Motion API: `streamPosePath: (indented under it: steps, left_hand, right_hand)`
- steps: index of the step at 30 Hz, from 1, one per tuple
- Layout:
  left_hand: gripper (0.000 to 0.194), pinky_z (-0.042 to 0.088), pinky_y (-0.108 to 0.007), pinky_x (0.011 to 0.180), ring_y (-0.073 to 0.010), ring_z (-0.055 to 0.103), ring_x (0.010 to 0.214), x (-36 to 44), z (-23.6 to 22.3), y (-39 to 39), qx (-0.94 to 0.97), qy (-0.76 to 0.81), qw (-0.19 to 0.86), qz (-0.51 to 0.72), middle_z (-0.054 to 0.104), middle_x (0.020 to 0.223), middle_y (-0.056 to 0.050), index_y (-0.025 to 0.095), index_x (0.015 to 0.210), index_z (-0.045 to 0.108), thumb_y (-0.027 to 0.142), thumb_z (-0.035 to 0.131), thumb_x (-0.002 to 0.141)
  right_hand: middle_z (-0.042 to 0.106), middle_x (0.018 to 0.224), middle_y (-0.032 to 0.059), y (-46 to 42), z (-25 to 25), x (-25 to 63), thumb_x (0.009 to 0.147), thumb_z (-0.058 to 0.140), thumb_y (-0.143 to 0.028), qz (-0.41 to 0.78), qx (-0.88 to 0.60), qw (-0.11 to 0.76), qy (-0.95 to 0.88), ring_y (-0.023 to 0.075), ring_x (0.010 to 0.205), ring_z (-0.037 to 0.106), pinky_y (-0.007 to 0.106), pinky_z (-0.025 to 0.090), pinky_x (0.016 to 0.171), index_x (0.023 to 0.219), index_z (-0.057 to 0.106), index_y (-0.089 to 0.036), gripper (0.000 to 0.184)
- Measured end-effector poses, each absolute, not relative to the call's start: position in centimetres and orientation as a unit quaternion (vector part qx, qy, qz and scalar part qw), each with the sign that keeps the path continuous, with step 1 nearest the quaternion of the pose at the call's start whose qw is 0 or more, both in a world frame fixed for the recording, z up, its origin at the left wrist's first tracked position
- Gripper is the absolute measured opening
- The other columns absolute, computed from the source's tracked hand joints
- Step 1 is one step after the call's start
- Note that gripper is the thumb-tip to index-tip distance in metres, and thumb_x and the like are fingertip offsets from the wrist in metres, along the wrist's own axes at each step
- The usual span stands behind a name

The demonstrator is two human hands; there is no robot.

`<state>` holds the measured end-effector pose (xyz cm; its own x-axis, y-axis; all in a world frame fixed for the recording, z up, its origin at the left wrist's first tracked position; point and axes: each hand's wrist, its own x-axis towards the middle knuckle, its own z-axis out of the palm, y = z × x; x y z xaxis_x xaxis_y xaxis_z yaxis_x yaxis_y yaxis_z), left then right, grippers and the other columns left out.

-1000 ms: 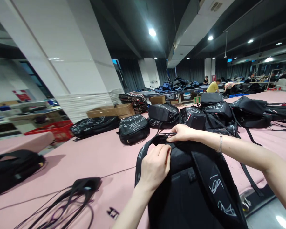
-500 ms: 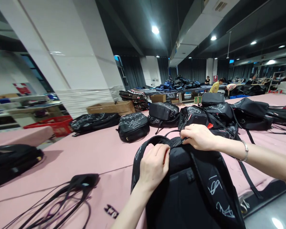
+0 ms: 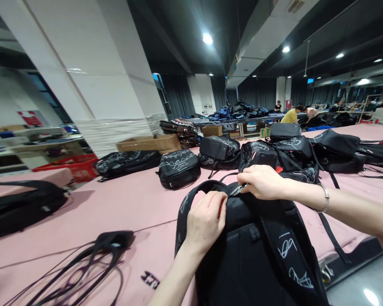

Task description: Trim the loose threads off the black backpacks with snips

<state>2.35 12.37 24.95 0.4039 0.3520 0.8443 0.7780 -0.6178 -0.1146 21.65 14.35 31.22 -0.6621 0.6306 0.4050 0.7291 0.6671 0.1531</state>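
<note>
Head view: the black backpack (image 3: 258,250) stood at 5 o'clock on the pink table (image 3: 130,208). The left hand (image 3: 206,221) gripped its top edge with curled fingers; the right hand (image 3: 263,182), at 1 o'clock from the left, pinched the zipper pull (image 3: 236,190). More backpacks (image 3: 178,168) lay at 12 o'clock.

Bag factory floor: backpack-strewn pink worktables (image 3: 130,208)

Open worktop left, crowded ahead

Bare pink worktop (image 3: 140,204) lies open left of the backpack (image 3: 252,250); a strap bundle (image 3: 92,263) clutters the near-left, and a row of black bags (image 3: 258,155) blocks passage beyond.
</note>
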Motion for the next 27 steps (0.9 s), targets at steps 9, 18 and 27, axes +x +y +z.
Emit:
streamPosePath:
  steps: [9,18,27]
  left_hand:
    - [0.008,0.043,-0.026,0.07,-0.0143,0.054,0.075,2.4,25.3,11.9,-0.799,-0.357,0.237,-0.421,0.06,0.08,-0.004,0.015,0.083,0.053,0.015,0.045,0.082]
    - [0.013,0.039,-0.027,0.066,-0.0145,0.053,0.068,2.3,24.4,12.1,-0.734,-0.441,0.206,-0.474,0.056,0.072,-0.003,0.016,0.08,0.049,0.021,0.039,0.087]
    - [0.016,0.035,-0.025,0.056,-0.0137,0.054,0.061,2.0,23.7,13.0,-0.72,-0.469,0.206,-0.469,0.059,0.066,0.0,0.018,0.076,0.049,0.022,0.039,0.088]
  right_hand:
    - [0.06,0.078,0.0025,14.3,31.8,21.2,0.08,0.058,-0.028,-0.143,-0.387,0.15,-0.898,0.0164,0.077,0.055,0.024,0.03,0.06,0.08,0.057,-0.017,0.011]
    - [0.057,0.094,0.0083,9.1,24.9,23.7,0.079,0.056,-0.032,-0.115,-0.441,0.354,-0.816,0.0185,0.083,0.055,0.028,0.044,0.072,0.104,0.052,-0.014,0.031]
    - [0.037,0.131,0.0197,6.1,13.4,22.2,0.069,0.042,-0.002,-0.263,-0.514,0.321,-0.751,0.0286,0.104,0.052,0.038,0.049,0.074,0.133,0.037,-0.016,0.066]
